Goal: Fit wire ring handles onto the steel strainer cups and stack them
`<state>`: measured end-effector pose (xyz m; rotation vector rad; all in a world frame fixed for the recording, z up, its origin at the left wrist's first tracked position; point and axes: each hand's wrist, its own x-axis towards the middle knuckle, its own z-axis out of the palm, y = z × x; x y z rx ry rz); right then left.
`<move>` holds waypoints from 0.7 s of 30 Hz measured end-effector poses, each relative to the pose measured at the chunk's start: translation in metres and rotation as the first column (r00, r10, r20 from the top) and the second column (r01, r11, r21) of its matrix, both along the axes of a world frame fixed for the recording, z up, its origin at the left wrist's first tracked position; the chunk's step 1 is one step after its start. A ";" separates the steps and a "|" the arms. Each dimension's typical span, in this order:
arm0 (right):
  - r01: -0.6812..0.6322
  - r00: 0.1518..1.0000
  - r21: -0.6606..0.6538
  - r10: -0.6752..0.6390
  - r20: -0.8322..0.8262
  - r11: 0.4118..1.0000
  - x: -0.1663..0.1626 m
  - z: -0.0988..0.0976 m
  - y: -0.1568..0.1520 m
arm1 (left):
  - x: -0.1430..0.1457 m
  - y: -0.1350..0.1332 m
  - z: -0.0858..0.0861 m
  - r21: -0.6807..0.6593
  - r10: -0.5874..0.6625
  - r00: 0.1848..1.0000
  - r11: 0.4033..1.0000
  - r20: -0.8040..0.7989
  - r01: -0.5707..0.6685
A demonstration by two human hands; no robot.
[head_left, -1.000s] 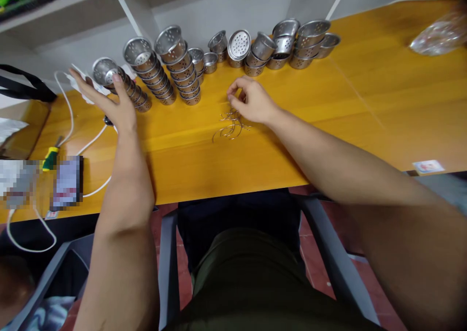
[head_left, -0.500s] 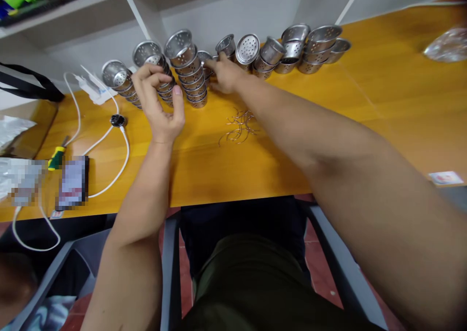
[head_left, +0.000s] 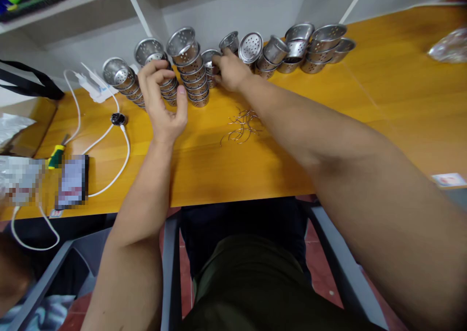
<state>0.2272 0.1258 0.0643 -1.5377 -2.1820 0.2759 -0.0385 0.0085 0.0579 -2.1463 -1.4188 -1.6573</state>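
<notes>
- The front edge of the counter [head_left: 226, 175] runs across the view just before the seated person's lap; a broad stretch of yellow wood lies between that edge and a small tangle of curved wires [head_left: 242, 126].
- Along the back edge, perforated metal cups [head_left: 195, 80] stand in a row of stacks, close against the pale wall [head_left: 233, 12], leaving little room behind them.
- The right hand [head_left: 226, 70] reaches over to the small cups [head_left: 210, 57] mid-row, fingers bent around or against them; whether it grips one cannot be told.
- The left hand [head_left: 164, 104] is raised before the tall stacks, half open, fingers loosely curled and thumb well apart, with nothing visible in its hold.
- To the right, wood stretches from the last stacks to a clear plastic bag [head_left: 450, 47], with a small card [head_left: 448, 179] at the front edge.
- To the left, white cables [head_left: 126, 160], a screwdriver [head_left: 56, 158] and a blurred-out device [head_left: 71, 182] crowd the surface.
- Below are a grey chair [head_left: 170, 267] and reddish floor tiles [head_left: 323, 267].
</notes>
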 end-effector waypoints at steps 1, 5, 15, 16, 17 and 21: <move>-0.001 1.000 0.004 0.001 -0.014 1.000 0.006 -0.001 -0.002 | 0.001 0.000 0.000 -0.002 -0.009 1.000 1.000 0.004 0.009; 0.000 0.998 0.038 0.002 -0.069 0.999 0.038 -0.010 -0.002 | 0.004 0.000 0.001 -0.015 -0.023 1.000 1.000 0.017 0.024; 0.022 0.987 0.089 -0.007 -0.161 0.996 0.116 -0.026 -0.030 | 0.012 -0.004 0.002 -0.021 -0.028 0.999 0.999 0.022 0.029; 0.044 0.985 0.107 -0.025 -0.172 0.993 0.118 -0.024 -0.036 | 0.011 -0.004 0.002 -0.025 -0.031 0.999 0.999 0.016 0.031; 0.060 0.982 0.121 -0.037 -0.184 0.991 0.119 -0.023 -0.041 | 0.011 -0.004 0.002 -0.020 -0.042 0.999 0.999 0.012 0.043; 0.079 0.978 0.165 -0.045 -0.204 0.983 0.122 -0.023 -0.051 | 0.004 0.005 -0.008 0.077 -0.160 0.987 0.984 0.002 0.159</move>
